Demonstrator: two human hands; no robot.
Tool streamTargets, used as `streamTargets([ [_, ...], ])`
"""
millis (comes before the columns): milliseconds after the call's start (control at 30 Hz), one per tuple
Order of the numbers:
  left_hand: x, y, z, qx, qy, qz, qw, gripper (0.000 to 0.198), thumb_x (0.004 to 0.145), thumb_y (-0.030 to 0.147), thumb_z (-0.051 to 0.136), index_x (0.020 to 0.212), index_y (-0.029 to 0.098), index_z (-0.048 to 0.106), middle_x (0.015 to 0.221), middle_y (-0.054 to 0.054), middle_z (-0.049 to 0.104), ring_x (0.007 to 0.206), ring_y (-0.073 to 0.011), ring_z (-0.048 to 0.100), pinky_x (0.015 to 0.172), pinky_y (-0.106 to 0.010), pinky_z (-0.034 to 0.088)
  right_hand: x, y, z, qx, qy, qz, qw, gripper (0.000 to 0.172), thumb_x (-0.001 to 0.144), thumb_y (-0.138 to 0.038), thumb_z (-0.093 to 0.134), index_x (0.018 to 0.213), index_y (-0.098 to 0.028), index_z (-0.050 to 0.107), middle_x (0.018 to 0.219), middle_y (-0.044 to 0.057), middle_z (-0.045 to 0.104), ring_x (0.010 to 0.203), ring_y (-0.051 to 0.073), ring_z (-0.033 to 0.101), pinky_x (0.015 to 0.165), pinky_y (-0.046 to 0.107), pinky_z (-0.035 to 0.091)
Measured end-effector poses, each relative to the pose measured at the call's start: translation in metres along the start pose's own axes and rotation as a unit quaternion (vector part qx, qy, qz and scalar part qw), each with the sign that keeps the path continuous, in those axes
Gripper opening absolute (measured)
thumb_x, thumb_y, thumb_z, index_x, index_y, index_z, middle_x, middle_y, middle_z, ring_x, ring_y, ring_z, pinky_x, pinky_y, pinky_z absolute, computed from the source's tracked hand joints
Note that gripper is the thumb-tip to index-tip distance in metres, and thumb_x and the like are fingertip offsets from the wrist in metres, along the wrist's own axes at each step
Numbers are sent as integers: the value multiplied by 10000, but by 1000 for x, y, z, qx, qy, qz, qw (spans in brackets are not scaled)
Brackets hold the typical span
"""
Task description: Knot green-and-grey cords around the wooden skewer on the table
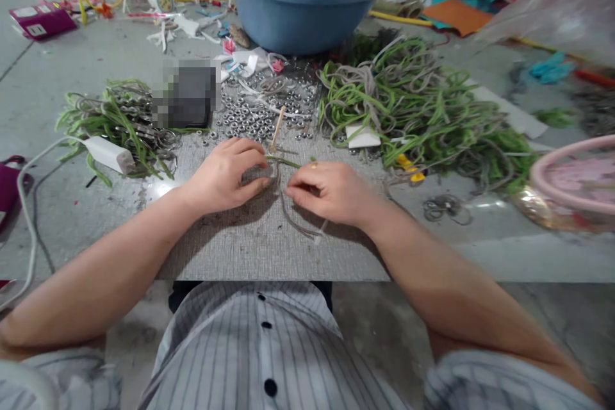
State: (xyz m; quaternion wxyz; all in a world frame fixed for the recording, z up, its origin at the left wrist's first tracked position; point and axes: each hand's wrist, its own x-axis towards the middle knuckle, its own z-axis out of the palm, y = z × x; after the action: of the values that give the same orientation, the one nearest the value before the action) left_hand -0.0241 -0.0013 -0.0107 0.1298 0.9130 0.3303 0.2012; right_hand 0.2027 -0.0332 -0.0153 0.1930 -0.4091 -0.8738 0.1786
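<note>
At the middle of the grey mat (230,243) lies a short cord, its green part (283,161) running sideways between my hands. Its grey part (293,221) loops down toward the table's front edge. My right hand (331,189) has bent fingers closed on the green cord, with a bit of green showing above them. My left hand (230,173) is beside the cord's left end. Its fingers are curved, with a gap between thumb and forefinger and nothing visible in it. A thin wooden stick (277,128) lies just beyond the cord, by many small silver beads (245,115).
A blue basin (317,13) stands at the back. Green and grey cords are heaped at right (413,96), with a smaller bundle (115,109) at left. Near that bundle are a dark phone-like object (192,96) and a white adapter (109,155) with its cable. A pink-rimmed basket (542,173) sits far right.
</note>
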Motion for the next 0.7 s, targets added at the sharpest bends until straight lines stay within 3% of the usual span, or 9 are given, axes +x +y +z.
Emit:
streamTargets([
  [67,-1,-2,5,20,-18,30,999,335,880,345,534,1125,139,635,1255,-149,607,1174,-270,552,1015,-424,413,1,5,3,-4,85,-7,996,225,902,-317,504,804,-195,665,800,60,693,770,179,610,736,308,456],
  [167,-2,-2,9,45,-70,34,996,456,866,360,580,1271,149,580,1404,-173,508,1268,-311,498,1047,-463,388,2,11,9,-20,126,-25,992,180,888,-319,551,817,-205,671,918,83,705,911,217,626,842,365,482],
  [333,-6,0,9,75,-128,30,988,471,902,372,547,1338,195,559,1458,-181,457,1325,-332,458,1060,-486,366,3,12,16,-45,97,-34,994,154,879,-314,584,902,-211,697,1054,93,701,1014,242,631,923,423,489],
  [500,-8,1,6,117,-158,23,980,421,944,400,483,1321,247,589,1471,-196,436,1357,-381,415,1030,-548,362,1,14,15,-63,31,-38,997,289,913,-318,551,1119,-174,694,1239,145,657,1148,267,610,959,430,501],
  [700,-7,5,2,126,-158,20,979,356,936,356,495,1249,261,636,1378,-174,526,1305,-360,473,984,-509,405,1,14,11,-94,1,-49,994,291,914,-316,557,1140,-194,693,1250,122,663,1152,259,614,977,430,496],
])
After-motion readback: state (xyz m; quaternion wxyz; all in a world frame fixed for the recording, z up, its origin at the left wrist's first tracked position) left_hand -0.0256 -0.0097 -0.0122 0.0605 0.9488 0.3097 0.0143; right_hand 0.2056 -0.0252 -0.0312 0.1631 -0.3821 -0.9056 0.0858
